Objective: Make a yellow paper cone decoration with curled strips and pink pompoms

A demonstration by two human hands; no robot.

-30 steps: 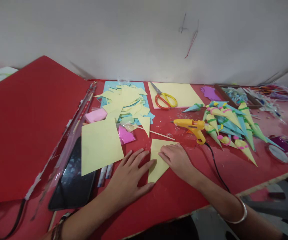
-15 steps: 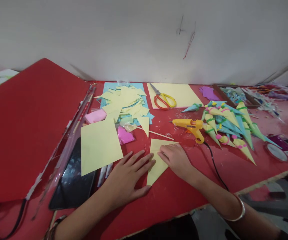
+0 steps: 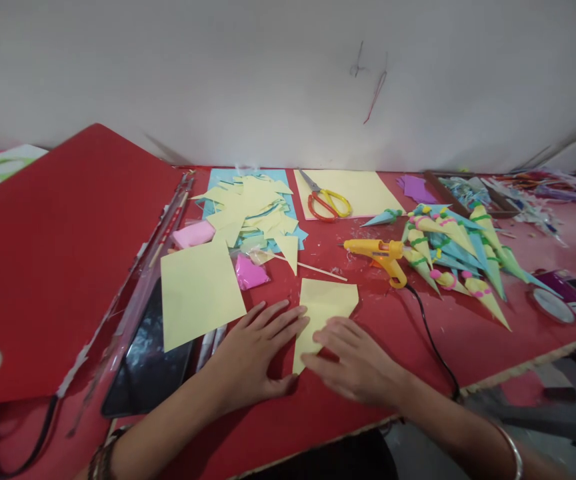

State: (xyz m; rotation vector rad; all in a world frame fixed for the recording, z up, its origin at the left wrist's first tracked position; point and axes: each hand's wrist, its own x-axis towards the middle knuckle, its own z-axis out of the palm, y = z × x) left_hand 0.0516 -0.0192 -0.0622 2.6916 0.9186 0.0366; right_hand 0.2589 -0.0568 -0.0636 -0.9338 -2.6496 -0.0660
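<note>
A folded piece of pale yellow paper, narrow toward me, lies flat on the red table. My left hand rests palm down with fingers spread, its fingertips on the paper's left edge. Over the lower right part of the paper is my right hand, its fingers loosely bent and slightly blurred, touching the sheet and holding nothing. Left of my left hand is a square yellow sheet. Behind the paper lies a thin stick, with a yellow glue gun to the right.
Yellow paper offcuts are heaped at the back, beside scissors on a large sheet. Decorated paper cones pile up at right. A black phone or tablet and a red board stand left. The glue gun's cord crosses the table's front edge.
My right hand has slid from the paper's upper right corner down toward its lower point, uncovering the top edge. My left hand has stayed nearly still.
</note>
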